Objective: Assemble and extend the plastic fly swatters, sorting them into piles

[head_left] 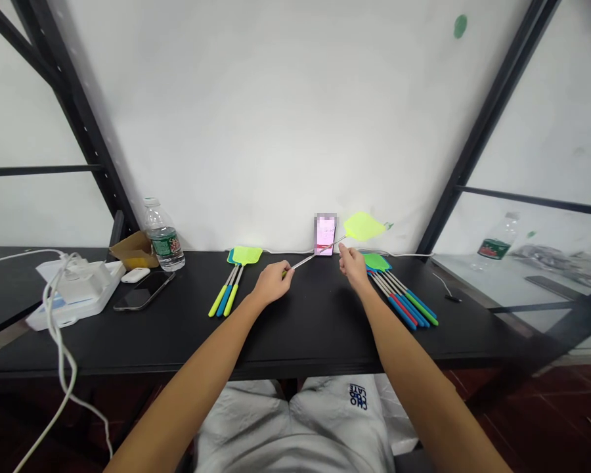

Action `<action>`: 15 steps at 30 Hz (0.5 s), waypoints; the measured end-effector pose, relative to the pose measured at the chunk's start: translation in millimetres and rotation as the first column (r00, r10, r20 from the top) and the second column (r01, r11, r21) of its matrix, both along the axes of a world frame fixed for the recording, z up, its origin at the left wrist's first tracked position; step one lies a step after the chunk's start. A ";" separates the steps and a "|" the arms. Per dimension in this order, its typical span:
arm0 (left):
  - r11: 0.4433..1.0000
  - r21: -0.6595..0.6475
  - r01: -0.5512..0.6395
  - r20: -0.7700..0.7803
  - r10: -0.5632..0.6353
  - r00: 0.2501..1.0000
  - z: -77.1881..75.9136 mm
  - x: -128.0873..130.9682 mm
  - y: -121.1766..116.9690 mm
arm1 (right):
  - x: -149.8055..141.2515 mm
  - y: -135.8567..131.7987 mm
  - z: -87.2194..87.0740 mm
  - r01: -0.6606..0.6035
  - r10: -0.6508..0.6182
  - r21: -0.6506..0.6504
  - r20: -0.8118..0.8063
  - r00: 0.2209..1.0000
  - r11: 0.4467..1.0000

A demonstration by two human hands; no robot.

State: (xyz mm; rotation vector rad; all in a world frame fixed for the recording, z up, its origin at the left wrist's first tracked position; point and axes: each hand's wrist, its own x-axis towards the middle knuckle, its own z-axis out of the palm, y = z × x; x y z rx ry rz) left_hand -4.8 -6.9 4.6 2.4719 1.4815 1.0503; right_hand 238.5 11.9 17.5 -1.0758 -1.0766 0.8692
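Note:
My left hand is closed around the handle end of a yellow-green fly swatter, held above the table at a slant. Its thin metal shaft runs up to the right, crossing in front of an upright phone with a pink screen. Just below the swatter's head, my right hand has its fingers pinched together at the shaft; the exact contact is small. Left of my hands lie a few fly swatters with yellow-green and blue handles. Several more swatters with blue, red and green handles lie fanned beside my right forearm.
On the left of the black table stand a water bottle, a cardboard box, a dark phone, a white earbud case and a white power strip with cables. A cable plug lies right.

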 end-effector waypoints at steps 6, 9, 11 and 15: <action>0.999 -0.015 0.048 -0.039 -0.049 0.998 -3.1 0.6 -1.3 | 12.4 5.9 -7.2 0.153 -0.131 0.084 -0.223 0.966 0.985; 0.997 -0.026 0.069 -0.075 -0.070 0.995 -3.1 1.0 -2.4 | 16.0 8.0 -4.1 0.217 -0.189 0.064 -0.298 0.936 0.974; 0.996 -0.034 0.080 -0.097 -0.083 0.992 -3.1 1.4 -2.8 | 18.5 8.5 -4.4 0.222 -0.195 0.050 -0.317 0.928 0.974; 0.997 -0.029 0.078 -0.150 -0.082 0.985 -3.9 1.3 -2.3 | 22.1 9.0 -8.7 0.199 -0.190 -0.005 -0.307 0.932 0.980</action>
